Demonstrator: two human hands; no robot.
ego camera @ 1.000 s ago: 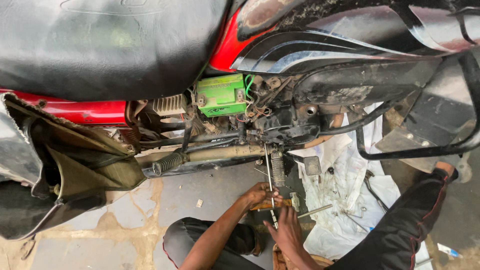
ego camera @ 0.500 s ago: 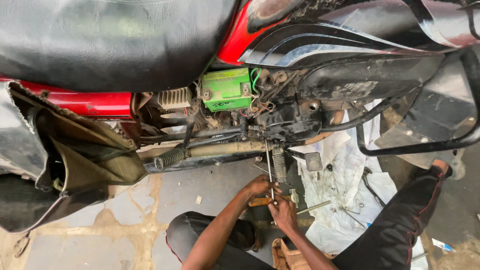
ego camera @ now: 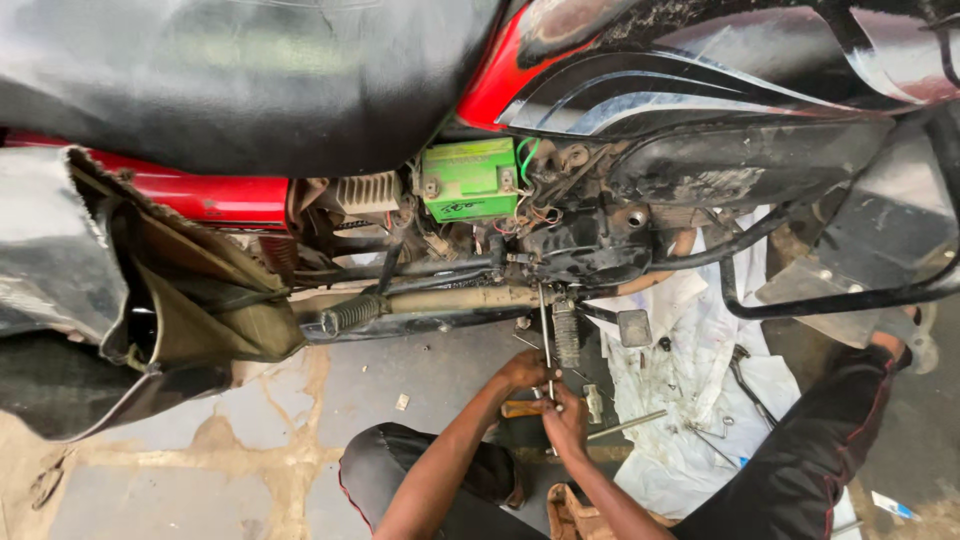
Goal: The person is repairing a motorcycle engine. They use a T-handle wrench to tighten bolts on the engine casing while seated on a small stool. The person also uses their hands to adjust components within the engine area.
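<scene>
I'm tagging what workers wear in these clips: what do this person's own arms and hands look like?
Both forearms are bare, with no sleeves showing on them. The left hand and right hand are bare too: no gloves. No watch, ring or band can be made out on either, though the view is small.

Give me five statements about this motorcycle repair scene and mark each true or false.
1. Both hands, the left hand and the right hand, are at a thin metal rod that runs up toward the motorcycle frame. True.
2. The battery under the seat is blue. False: it is green.
3. A white cloth with tools on it lies on the ground under the bike. True.
4. The motorcycle's seat is white. False: it is black.
5. The person's hands are lifting the battery out. False: the hands are low near the ground, apart from the battery.
</scene>
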